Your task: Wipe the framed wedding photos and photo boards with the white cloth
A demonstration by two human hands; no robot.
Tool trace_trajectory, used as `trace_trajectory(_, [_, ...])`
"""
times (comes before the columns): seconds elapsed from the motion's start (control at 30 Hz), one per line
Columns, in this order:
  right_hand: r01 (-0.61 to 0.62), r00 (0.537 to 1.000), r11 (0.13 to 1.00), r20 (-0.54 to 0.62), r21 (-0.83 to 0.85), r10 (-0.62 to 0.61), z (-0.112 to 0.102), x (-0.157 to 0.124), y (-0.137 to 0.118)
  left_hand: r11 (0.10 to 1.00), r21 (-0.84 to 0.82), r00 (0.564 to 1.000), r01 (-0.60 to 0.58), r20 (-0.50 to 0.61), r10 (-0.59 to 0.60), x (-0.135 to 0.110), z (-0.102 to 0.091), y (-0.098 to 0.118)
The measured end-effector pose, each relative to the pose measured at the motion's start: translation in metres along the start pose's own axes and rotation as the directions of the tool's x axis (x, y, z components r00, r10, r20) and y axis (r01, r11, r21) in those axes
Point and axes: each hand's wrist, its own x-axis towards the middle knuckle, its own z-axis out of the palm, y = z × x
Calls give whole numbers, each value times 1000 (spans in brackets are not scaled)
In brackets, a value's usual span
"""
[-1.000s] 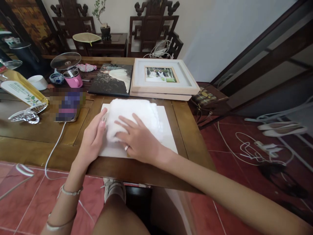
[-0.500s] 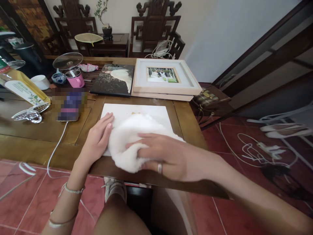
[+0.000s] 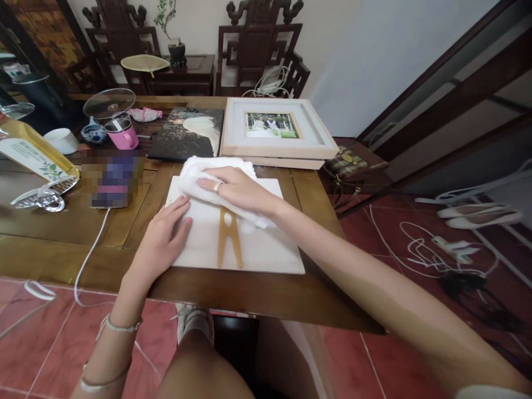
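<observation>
A white rectangular board point(image 3: 266, 252) lies flat near the table's front edge. On its face is a tan A-shaped piece point(image 3: 230, 241) with an oval hole, its upper end covered by a white towel point(image 3: 195, 166). My right hand point(image 3: 228, 185), wearing a ring, presses the bunched towel down over the board's far part, fingers curled into the cloth. At the board's left edge, my left hand point(image 3: 166, 233) rests with fingers stretched out over the surface, holding nothing.
Beyond the board on the wooden table point(image 3: 320, 227) lie a dark photo panel point(image 3: 174, 138) and stacked pale picture frames point(image 3: 278, 151). A pixelated phone point(image 3: 114, 180), silver hair clip point(image 3: 45, 194), oil bottle point(image 3: 37, 147) and pink mug point(image 3: 124, 136) are to the left.
My right hand has pushed the towel away from me, from the board's near part to its far edge, uncovering the tan piece. My left hand stays at the left edge.
</observation>
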Motion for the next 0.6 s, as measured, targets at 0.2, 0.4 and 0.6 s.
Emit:
trace_trajectory(0.2, [-68,996,998,65,6,68,9,-2,-16,1000,0,1000,-4,2,4,-1,0,-1])
trace_trajectory(0.4, [-176,984,984,-11,23,177,-21,-24,5,1000,-11,1000,-7,23,7,-2,-1,-2])
trace_trajectory(0.6, [-340,932,940,-148,-42,331,-47,-63,28,1000,6,1000,-22,19,22,-2,-1,-3])
